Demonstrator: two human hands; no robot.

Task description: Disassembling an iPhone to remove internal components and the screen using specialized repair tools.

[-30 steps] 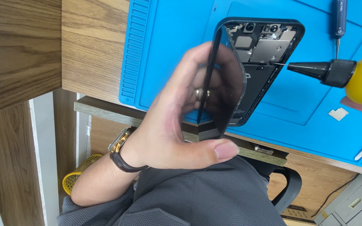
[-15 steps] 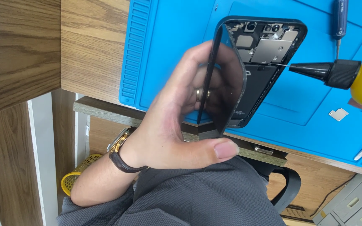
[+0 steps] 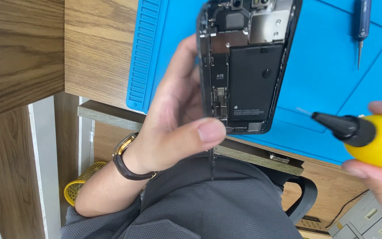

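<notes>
Nearest the camera, my lap [image 3: 208,208] in grey cloth fills the lower middle of the view, with my left forearm crossing it; a brown-strapped watch [image 3: 127,157] with a gold case sits on the wrist. Just above, my left hand [image 3: 173,124] holds an opened phone [image 3: 244,66] upright by its edge, thumb pressed near the lower corner of the frame and fingers wrapped behind it. The phone's inside faces me: a black battery [image 3: 253,82] takes up the middle, with a narrow board and connectors along its left side and a metal shield toward the top. A thin dark panel edge runs down from the frame past my thumb.

At lower right, my right hand [image 3: 379,177] is closed around a yellow blower [image 3: 376,141], thumb above and fingers below the bulb. Its black nozzle [image 3: 337,126] points left toward the phone's lower right corner but stays apart from it.

Behind the phone lies a blue mat [image 3: 328,79] on a wooden desk [image 3: 96,53]; ridged slots run along the mat's left border. Farther back on the mat, at upper right, a blue screwdriver [image 3: 361,26] lies with its tip pointing toward me. Below the desk edge, at lower left, stands a yellow mesh basket [image 3: 78,183]; grey drawers [image 3: 368,217] show at the lower right corner.
</notes>
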